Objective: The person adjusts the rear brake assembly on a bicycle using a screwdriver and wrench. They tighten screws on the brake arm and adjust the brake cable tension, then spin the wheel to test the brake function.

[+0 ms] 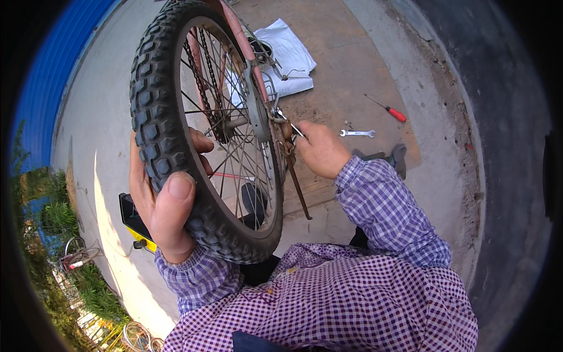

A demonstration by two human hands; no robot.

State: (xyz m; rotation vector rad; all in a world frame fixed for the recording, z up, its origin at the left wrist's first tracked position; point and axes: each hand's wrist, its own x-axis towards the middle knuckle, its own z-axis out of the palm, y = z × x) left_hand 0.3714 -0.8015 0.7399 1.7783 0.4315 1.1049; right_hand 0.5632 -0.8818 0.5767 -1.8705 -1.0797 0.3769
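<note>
A bicycle wheel with a knobby black tyre (pixel 157 126) stands upright before me, fitted in a pink frame (pixel 239 32). My left hand (pixel 167 205) is closed round the tyre's near left side, thumb on the tread and fingertips among the spokes. On the wheel's right side, my right hand (pixel 321 149) is closed on a silver wrench (pixel 297 130). The wrench's far end reaches the axle area, beside rusty brackets (pixel 282 130). A rusty kickstand (pixel 298 188) hangs down below there. Behind the spokes the chain (pixel 205 76) runs towards the hub.
Right of my right hand, an open-ended wrench (pixel 357 134) and a red-handled screwdriver (pixel 394 112) lie on a brown board (pixel 346 70). A dark glove (pixel 398 158) is by my sleeve. White sacking (pixel 290 56) lies beyond the wheel; a black and yellow box (pixel 136 226) stands at left.
</note>
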